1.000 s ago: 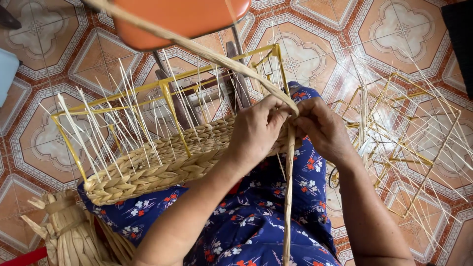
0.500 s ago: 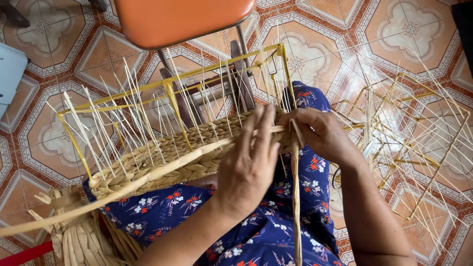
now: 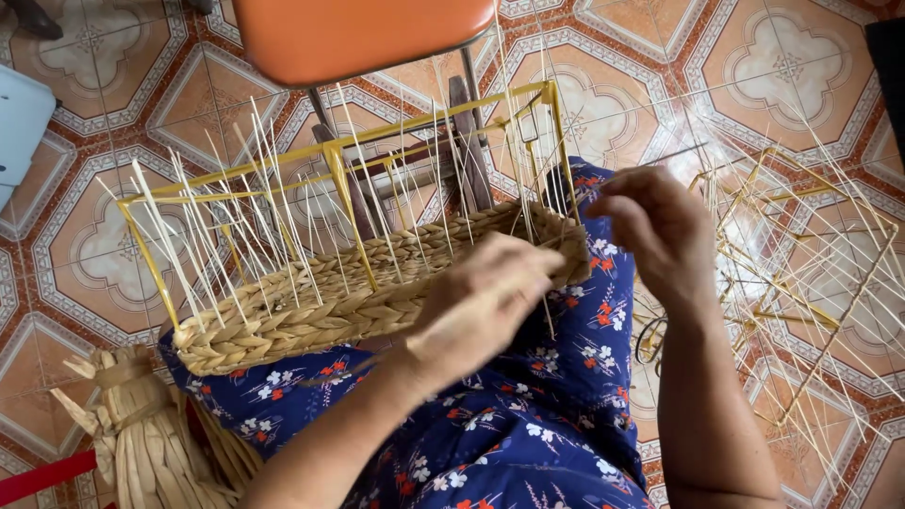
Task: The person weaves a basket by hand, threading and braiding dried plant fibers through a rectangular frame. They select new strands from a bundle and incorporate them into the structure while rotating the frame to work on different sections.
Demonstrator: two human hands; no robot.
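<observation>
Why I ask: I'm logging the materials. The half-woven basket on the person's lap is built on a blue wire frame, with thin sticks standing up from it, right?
Not quite: the head view shows the wire frame is yellow, not blue. The rest holds: the half-woven basket rests on the lap, and thin sticks stand up from it.

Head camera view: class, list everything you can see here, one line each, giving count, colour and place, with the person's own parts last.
Half-woven straw basket on yellow wire frame: one, tan and yellow, on the lap.
Thin upright pale stakes: many, cream, rising from the basket.
Orange chair seat: one, top centre.
Bundle of dried straw: one, tan, bottom left.
Bare yellow wire frames with stakes: several, right, on the floor.
Patterned floor tiles: many, orange and cream.
Blue floral dress: one, lower centre.
Left hand: on the basket rim.
Right hand: raised beside the basket corner.
</observation>
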